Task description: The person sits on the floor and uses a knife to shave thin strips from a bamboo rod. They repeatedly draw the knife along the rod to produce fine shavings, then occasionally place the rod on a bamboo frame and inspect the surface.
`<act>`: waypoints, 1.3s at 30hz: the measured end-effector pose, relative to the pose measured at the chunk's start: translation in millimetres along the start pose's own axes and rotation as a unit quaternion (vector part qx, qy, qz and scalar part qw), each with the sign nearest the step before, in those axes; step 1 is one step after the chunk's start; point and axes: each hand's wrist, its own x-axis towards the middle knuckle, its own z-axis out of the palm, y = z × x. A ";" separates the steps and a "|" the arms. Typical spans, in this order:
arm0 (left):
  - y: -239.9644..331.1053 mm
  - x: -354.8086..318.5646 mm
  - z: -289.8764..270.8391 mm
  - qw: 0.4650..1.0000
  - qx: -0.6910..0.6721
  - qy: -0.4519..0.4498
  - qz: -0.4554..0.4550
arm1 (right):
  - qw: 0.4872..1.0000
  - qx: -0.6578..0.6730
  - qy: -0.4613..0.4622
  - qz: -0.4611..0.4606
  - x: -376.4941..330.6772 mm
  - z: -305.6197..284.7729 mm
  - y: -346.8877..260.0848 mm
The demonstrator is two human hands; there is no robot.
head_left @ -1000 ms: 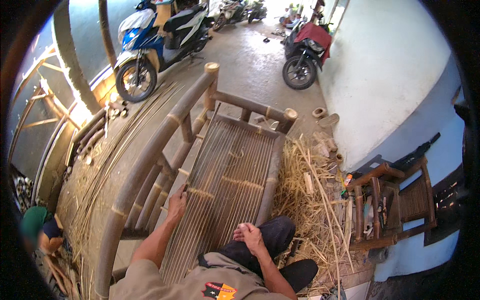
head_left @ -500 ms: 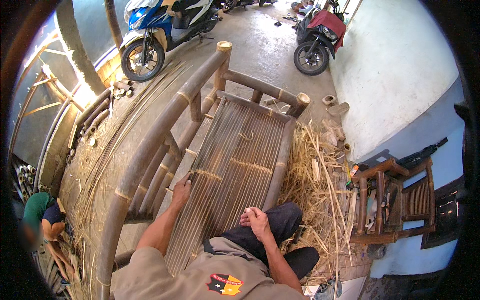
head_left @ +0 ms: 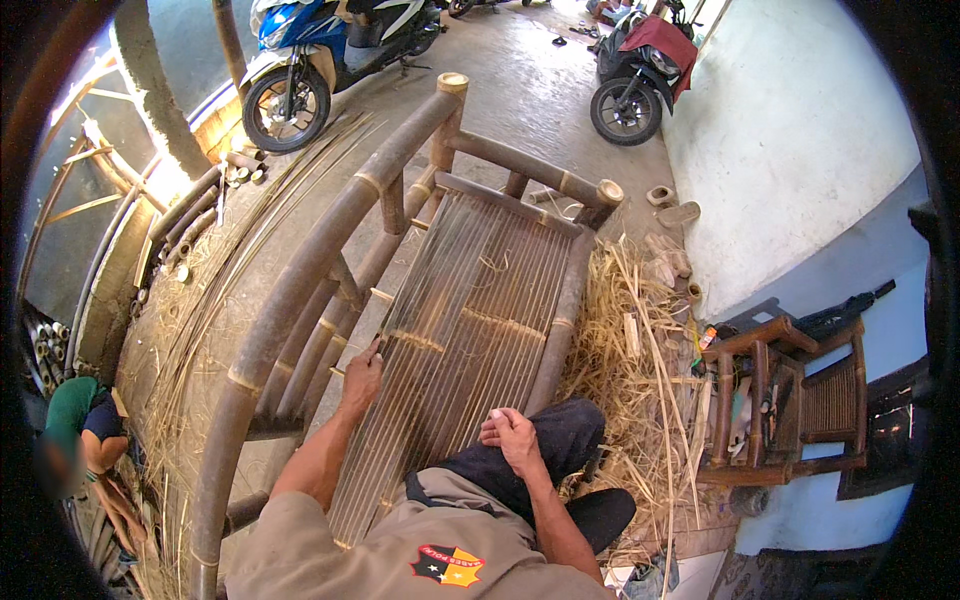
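Bamboo seat [head_left: 450,300] runs from the person's lap toward the far middle, straw [head_left: 598,365] heaped on its right; the left hand's [head_left: 361,378] fingers bend at its left edge, the right hand's [head_left: 514,440] curl loosely by the thigh [head_left: 568,430]; whether either grasps anything, I can't tell.

Bamboo-furn. wkshp, slatted bamboo bench [head_left: 455,345] at ctr, shavings heap [head_left: 603,335] btwn 3 & 4 o'clock, brown chair [head_left: 759,400] approx. 4, cut poles [head_left: 48,345] at 9, co-worker [head_left: 85,415] bent low at 8, blue motorbike [head_left: 340,70] parked at 11
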 end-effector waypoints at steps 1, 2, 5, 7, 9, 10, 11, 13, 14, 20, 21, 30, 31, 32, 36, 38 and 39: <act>7.3 0.7 -3.2 0.999 0.030 0.017 0.021 | 1.000 0.000 -0.002 0.000 0.2 -0.1 0.0; 14.4 3.7 -6.4 0.999 0.013 0.017 0.037 | 1.000 -0.002 0.000 0.004 0.7 -0.2 0.0; 26.7 25.1 -15.7 0.996 -0.015 0.014 0.083 | 1.000 -0.006 -0.003 0.007 2.8 0.0 0.7; 23.9 45.8 -19.7 0.994 -0.003 0.007 0.108 | 1.000 -0.009 -0.006 0.005 5.0 0.6 1.5; 10.8 57.3 -25.3 0.993 0.006 0.010 0.118 | 1.000 -0.019 -0.003 0.013 7.0 1.6 2.4; 4.2 61.0 -27.9 0.993 0.015 0.007 0.117 | 1.000 -0.015 -0.006 0.003 7.6 2.0 2.7; -1.0 63.7 -29.8 0.992 0.019 0.019 0.121 | 1.000 -0.012 -0.005 0.004 8.1 2.5 2.6; -6.4 62.1 -31.4 0.995 0.041 0.027 0.087 | 1.000 -0.006 -0.009 0.011 7.8 3.4 2.2; -5.2 60.7 -31.6 0.994 0.043 0.035 0.098 | 1.000 -0.006 -0.015 0.011 7.5 3.9 2.0; 37.5 54.4 -32.0 0.993 0.061 0.076 0.062 | 0.999 -0.016 -0.031 0.026 10.1 7.6 -0.8; 44.1 57.2 -36.3 0.995 0.044 0.068 0.058 | 0.999 -0.019 -0.035 0.032 11.5 8.9 -1.0; 39.0 77.3 -28.8 0.991 0.072 0.084 0.076 | 0.995 -0.033 -0.050 0.082 19.7 19.8 -1.9; 38.4 84.3 -20.3 0.996 0.052 0.054 0.055 | 0.995 -0.034 -0.047 0.081 20.0 20.4 -1.9; 34.5 91.2 -20.3 0.995 0.058 0.057 0.055 | 0.996 -0.038 -0.038 0.073 18.7 19.6 -1.7; 9.9 91.1 -29.6 0.988 0.080 0.084 0.099 | 0.998 -0.012 -0.036 0.056 13.3 17.7 -1.8; 0.9 84.2 -33.7 0.990 0.096 0.076 0.066 | 0.998 -0.015 -0.034 0.053 9.3 15.9 -2.1; -1.2 80.4 -31.8 0.987 0.133 0.083 0.044 | 0.998 -0.015 -0.036 0.039 6.6 14.8 -2.1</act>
